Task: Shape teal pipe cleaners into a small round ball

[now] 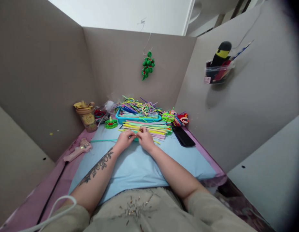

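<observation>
Over the blue sheet [139, 167], my left hand [125, 139] and my right hand [144, 138] meet with fingertips close together. My left hand is closed in a pinch on a teal pipe cleaner [103, 140], whose long end sticks out toward the left. The fingers of my right hand also pinch at the same spot, and a bit of teal shows below them. How the strand is bent between the fingers is too small to make out. Just beyond my hands lies a loose bundle of pastel pipe cleaners [149, 127].
A blue tray [139, 120] heaped with pipe cleaners stands behind the bundle. Left are a green figure [111, 123], a patterned cup [88, 119] and a pink glue gun [78, 152] with a cord. Right lies a black phone [183, 136]. Grey panels [115, 64] enclose the table.
</observation>
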Tool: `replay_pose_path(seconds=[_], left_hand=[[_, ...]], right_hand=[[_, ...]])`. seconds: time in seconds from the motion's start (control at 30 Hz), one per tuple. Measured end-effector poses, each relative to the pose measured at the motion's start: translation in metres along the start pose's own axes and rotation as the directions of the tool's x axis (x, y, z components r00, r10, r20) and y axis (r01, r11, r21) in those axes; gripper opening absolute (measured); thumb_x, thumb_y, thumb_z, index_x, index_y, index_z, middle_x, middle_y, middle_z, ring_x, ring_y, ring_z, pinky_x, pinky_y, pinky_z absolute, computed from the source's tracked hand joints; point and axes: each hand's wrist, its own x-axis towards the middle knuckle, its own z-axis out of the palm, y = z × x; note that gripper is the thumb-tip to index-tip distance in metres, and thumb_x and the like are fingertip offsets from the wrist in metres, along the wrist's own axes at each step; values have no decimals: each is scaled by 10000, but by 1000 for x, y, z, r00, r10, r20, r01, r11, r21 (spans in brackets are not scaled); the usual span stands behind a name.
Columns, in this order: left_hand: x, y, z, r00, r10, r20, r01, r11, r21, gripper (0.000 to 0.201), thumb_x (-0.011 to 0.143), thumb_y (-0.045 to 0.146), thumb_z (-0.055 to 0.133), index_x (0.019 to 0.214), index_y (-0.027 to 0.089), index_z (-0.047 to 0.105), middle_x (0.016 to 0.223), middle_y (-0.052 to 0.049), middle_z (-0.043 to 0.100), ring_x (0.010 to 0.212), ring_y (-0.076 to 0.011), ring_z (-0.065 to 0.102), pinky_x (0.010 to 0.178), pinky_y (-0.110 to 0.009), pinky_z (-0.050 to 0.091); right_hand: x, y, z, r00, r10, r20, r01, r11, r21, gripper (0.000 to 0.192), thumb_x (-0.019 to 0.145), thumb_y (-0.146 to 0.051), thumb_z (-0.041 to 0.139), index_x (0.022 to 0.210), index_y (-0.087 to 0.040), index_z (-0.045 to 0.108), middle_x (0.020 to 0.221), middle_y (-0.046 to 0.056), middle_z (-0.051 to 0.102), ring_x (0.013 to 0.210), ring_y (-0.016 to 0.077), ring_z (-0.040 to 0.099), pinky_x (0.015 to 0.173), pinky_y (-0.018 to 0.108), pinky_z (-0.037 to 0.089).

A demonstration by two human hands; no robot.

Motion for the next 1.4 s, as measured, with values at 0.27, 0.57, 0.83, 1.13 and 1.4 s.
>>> replay_pose_path(seconds=[0.27,0.57,0.83,1.13,1.4], left_hand=[[-2,2,-2,996,-68,51,66,997,34,140,815,245,524,766,160,623,740,-31,618,692,-140,537,650,-241,396],[-4,15,-4,991,-94,97,65,961,268,166,854,252,438,797,188,581,806,-50,601,763,-173,546,649,-262,390],[-4,12,-4,993,-110,34,101,974,204,161,869,242,423,796,183,554,810,-41,574,760,-163,536,656,-264,399],[-6,10,-3,997,-35,65,22,982,189,153,867,247,467,881,193,609,885,-46,605,858,-163,557,755,-266,428],[-5,16,-6,998,-17,68,0,970,245,192,876,229,448,875,182,634,882,-60,620,862,-174,564,771,-275,420]], right_hand=[[-1,4,4,999,-22,-31,23,999,32,158,815,-162,514,814,-203,666,1007,87,468,927,198,467,818,338,432],[-3,4,6,999,-45,-19,47,994,95,133,793,-137,516,796,-197,635,993,85,473,951,210,471,849,367,437],[1,14,12,960,265,-86,-188,845,501,339,759,-193,533,1094,-215,494,1074,78,524,941,186,527,834,354,443],[0,20,11,907,321,273,-408,507,760,497,661,-327,694,1090,-217,470,673,-53,535,586,105,501,575,230,373],[0,16,8,900,295,321,-431,486,761,462,663,-343,684,1056,-213,479,611,-73,495,525,83,452,513,199,325]])
